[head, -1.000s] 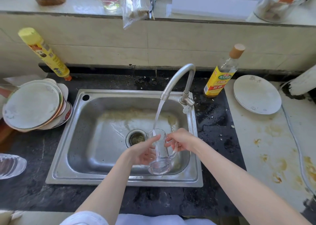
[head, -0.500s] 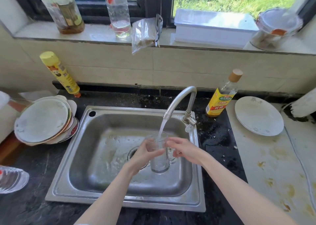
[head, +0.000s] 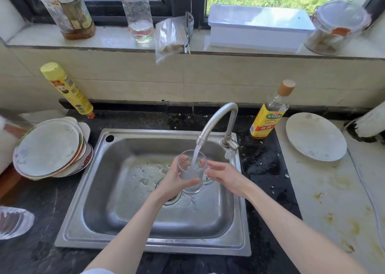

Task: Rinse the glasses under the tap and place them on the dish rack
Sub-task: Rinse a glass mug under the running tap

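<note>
Glass mug [head: 192, 174] upright under tap [head: 216, 120], water streaming in. Left hand [head: 174, 182] wraps mug body; right hand [head: 224, 174] grips its handle side.

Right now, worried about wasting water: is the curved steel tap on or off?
On. A stream runs from the curved steel tap into the clear glass mug.
</note>
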`<action>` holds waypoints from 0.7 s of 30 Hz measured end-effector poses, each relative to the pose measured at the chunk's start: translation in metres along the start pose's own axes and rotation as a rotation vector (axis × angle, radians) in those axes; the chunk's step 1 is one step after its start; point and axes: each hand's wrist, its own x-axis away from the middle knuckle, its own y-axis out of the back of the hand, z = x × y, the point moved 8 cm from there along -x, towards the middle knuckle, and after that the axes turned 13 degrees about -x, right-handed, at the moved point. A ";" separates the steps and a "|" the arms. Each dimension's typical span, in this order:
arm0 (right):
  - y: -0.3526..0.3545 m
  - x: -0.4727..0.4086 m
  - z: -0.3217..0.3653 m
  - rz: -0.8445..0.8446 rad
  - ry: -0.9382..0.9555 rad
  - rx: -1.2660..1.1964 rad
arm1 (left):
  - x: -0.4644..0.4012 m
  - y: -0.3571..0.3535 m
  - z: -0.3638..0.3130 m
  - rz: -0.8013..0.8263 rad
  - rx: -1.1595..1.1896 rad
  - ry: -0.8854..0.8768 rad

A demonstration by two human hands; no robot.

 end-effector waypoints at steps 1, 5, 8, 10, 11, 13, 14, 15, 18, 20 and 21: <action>0.000 0.000 0.000 0.006 0.000 -0.005 | 0.001 0.001 -0.001 -0.011 -0.002 -0.010; -0.005 0.002 0.006 0.040 0.007 0.046 | 0.005 0.002 0.002 -0.042 0.033 -0.014; -0.005 0.002 0.012 -0.026 0.044 0.081 | 0.009 0.000 0.010 -0.046 0.121 0.038; -0.003 0.002 0.013 -0.103 0.063 0.068 | 0.009 -0.002 0.015 -0.053 0.179 0.079; -0.003 0.002 0.013 -0.128 0.069 0.060 | 0.010 -0.002 0.015 -0.059 0.194 0.081; -0.003 0.003 0.013 -0.161 0.087 0.040 | 0.009 -0.005 0.012 -0.055 0.214 0.083; -0.002 0.004 0.014 -0.180 0.100 0.022 | 0.008 -0.006 0.011 -0.054 0.222 0.084; -0.001 0.005 0.015 -0.205 0.111 0.006 | 0.007 -0.007 0.009 -0.055 0.227 0.082; 0.001 0.005 0.019 -0.272 0.141 -0.041 | 0.008 -0.007 -0.001 -0.060 0.257 0.065; 0.001 0.003 0.018 -0.303 0.143 -0.093 | 0.007 -0.008 -0.002 -0.063 0.244 0.058; 0.001 0.002 0.016 -0.314 0.136 -0.123 | 0.007 -0.007 -0.003 -0.065 0.238 0.054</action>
